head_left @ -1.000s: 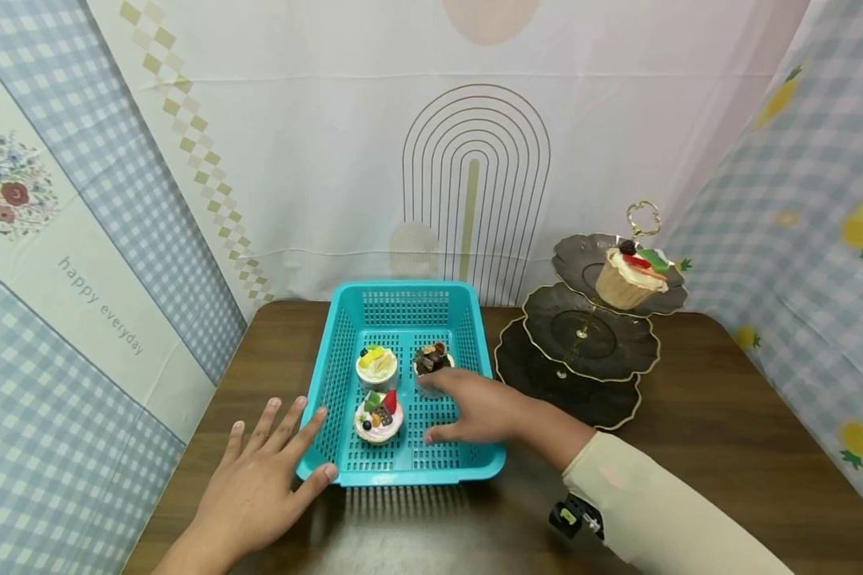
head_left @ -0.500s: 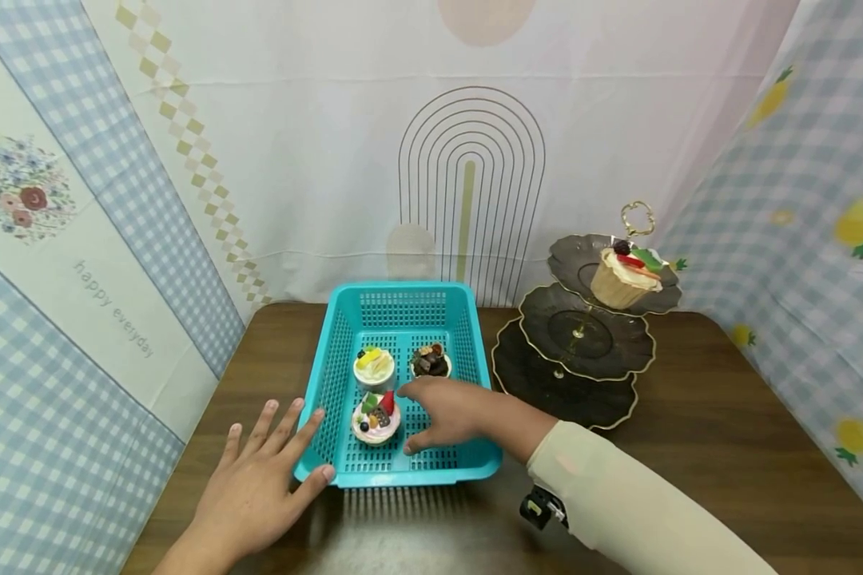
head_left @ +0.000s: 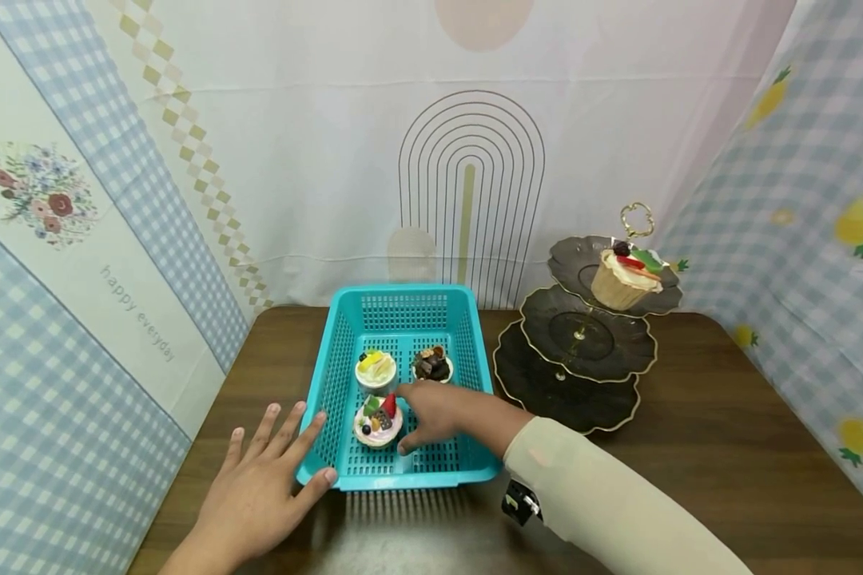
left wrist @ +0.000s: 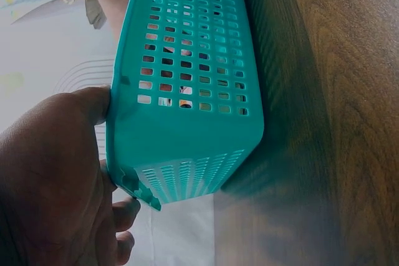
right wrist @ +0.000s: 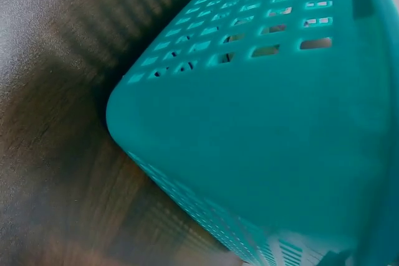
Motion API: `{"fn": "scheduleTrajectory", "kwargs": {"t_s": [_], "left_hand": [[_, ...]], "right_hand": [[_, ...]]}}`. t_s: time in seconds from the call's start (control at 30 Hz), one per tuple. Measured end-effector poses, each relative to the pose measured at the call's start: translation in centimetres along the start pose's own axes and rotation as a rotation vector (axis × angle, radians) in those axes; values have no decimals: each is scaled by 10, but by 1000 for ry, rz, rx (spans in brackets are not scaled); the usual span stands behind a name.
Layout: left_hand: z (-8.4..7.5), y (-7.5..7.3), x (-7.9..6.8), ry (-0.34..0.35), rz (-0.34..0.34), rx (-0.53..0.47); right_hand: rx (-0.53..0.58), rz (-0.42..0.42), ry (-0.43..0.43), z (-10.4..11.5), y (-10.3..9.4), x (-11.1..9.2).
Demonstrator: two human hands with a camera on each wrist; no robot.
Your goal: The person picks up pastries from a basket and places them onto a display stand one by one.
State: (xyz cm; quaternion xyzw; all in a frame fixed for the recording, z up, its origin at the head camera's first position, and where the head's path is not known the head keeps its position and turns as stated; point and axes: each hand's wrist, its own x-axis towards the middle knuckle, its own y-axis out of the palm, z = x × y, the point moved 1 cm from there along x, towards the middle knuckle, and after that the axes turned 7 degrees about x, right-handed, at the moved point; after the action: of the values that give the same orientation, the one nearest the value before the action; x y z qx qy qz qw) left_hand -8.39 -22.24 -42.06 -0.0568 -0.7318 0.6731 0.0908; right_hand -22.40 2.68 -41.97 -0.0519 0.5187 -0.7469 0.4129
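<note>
Brown wood-grain counter [head_left: 705, 447], patterned cloth hangings [head_left: 316, 176], turquoise basket [head_left: 403, 482], left hand [head_left: 259, 483] splayed against it, right hand [head_left: 440, 414] beside pink-creamed cupcake [head_left: 375, 433], digits parted

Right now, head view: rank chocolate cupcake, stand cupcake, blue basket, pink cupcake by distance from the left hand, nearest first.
From the left hand:
1. Blue basket: immediately to its right.
2. Pink cupcake: basket's left half, toward the front.
3. Chocolate cupcake: basket's right half, farther back.
4. Stand cupcake: far right, on the top tier.
</note>
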Motion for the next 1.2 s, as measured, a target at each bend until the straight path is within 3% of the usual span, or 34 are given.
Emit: {"fn": "scheduleTrajectory", "kwargs": {"t_s": [0.33,0.73,0.87,1.2], "left_hand": [[-1,1,-1,5,-14,3],[0,2,-1,-2,-11,-7],[-1,2,0,-4,-9,-2],[-2,1,0,-8,-12,-6]], "right_hand": [[32,12,21,5,6,10],[135,-65,16,9,15,20],[117,-92,26,8,17,24],[175,-146,-23,3,15,22]]}}
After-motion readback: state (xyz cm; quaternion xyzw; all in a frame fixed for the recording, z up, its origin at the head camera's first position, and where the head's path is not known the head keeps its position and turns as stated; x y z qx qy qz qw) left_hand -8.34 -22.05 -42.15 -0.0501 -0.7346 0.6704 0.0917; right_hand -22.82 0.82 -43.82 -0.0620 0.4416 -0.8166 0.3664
